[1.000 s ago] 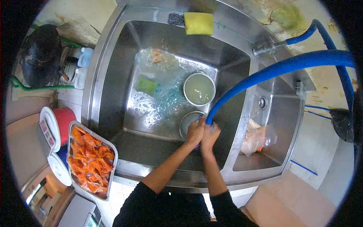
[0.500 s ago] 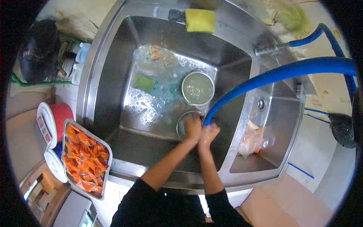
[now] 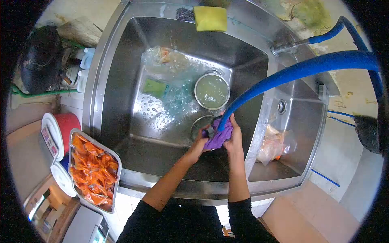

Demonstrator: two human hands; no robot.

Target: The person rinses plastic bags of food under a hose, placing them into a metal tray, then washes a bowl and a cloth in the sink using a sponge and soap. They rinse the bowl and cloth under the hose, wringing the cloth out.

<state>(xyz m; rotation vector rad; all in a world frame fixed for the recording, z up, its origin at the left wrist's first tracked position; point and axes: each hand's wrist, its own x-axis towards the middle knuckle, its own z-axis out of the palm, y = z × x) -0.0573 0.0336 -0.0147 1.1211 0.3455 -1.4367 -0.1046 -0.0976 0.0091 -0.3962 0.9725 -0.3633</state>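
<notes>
Crumpled purple cloth (image 3: 217,139) spans between left hand (image 3: 197,147) and right hand (image 3: 235,137), fingers curled closed on it, over the large steel basin (image 3: 158,160); its length slants up-right, under the thick blue hose's (image 3: 308,66) end.

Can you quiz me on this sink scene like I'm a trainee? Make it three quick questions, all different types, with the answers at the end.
1. Multiple choice: what colour is the crumpled cloth held between the left hand and the right hand, at the end of the thick blue hose?
A) Green
B) Purple
C) Red

2. True or false: the yellow rectangular pad lies on the back ledge of the steel sink.

3. Short answer: what fills the rectangular metal tray left of the large basin?

Key: 1. B. 2. True. 3. Orange packets in clear plastic.
</notes>
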